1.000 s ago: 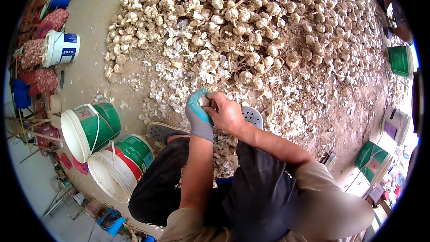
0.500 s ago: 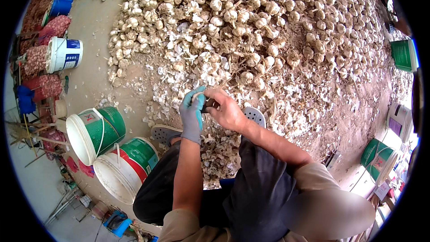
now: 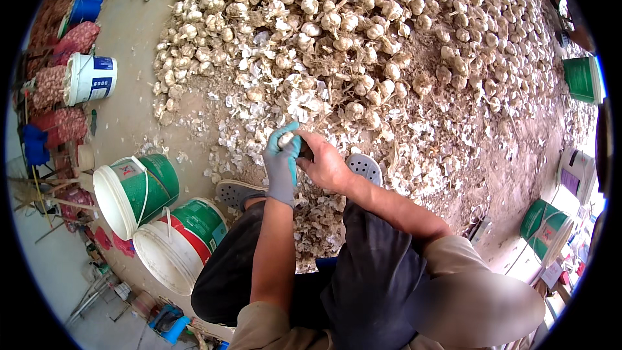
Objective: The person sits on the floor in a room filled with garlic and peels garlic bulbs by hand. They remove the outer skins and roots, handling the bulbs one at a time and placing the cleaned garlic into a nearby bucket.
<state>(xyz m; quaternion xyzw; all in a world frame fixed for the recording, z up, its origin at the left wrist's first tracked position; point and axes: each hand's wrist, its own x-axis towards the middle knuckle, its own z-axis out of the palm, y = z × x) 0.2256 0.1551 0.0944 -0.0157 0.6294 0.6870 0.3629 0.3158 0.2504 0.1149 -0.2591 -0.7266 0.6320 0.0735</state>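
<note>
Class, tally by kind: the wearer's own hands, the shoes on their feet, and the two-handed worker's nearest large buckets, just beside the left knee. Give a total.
Left hand and right hand: 2
Shoes: 2
Buckets: 2
Total: 6

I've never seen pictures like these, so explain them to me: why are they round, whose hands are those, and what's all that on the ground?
There's no robot here, just a person. All the pictures come from a wide fisheye camera worn on the head, looking down; that lens makes the round shape and bends straight edges. The left hand wears a grey and teal glove and holds a pale piece, apparently garlic. The bare right hand is close against it; something dark between them is too unclear to name. Garlic bulbs cover much of the ground, with loose papery skins nearer the hands. Two buckets lie tipped at the person's left.
</note>
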